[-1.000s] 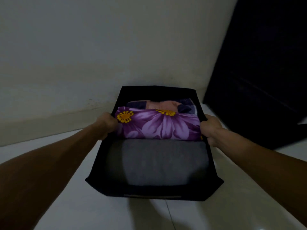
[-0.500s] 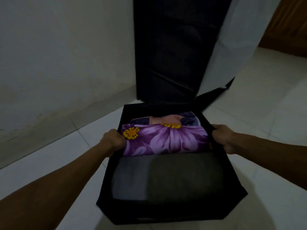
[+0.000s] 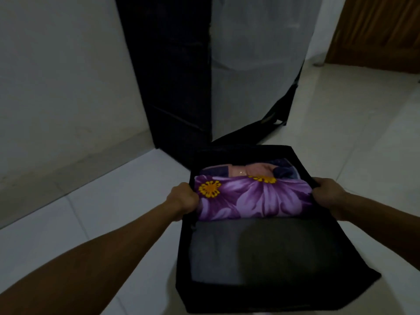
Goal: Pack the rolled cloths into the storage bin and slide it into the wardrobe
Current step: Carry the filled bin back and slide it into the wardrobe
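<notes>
Gripping the black storage bin [image 3: 261, 296] by its two side walls, the person is holding it over the pale tiled floor [image 3: 91, 223] in front of the wardrobe [image 3: 177, 76]. The left hand [image 3: 183, 198] is closing around the bin's left rim, fingers curled over the edge, and the right hand [image 3: 328, 195] is clamping the right rim in the same way; the hands are sitting well apart, one on each side. Three rolled cloths are lying side by side inside the bin: a grey roll [image 3: 250, 253] nearest the camera, a purple roll [image 3: 256, 196] printed with yellow-centred flowers in the middle, between the two hands, and a dark blue and pink roll [image 3: 250, 170] against the far wall. The bin's far edge is resting just beside the wardrobe's dark base, where a black fabric flap [image 3: 272, 123] is trailing on the floor beneath a pale translucent front panel [image 3: 256, 64]. A white wall [image 3: 56, 76] is standing to the left, and a brown wooden door [image 3: 381, 30] is showing at upper right.
</notes>
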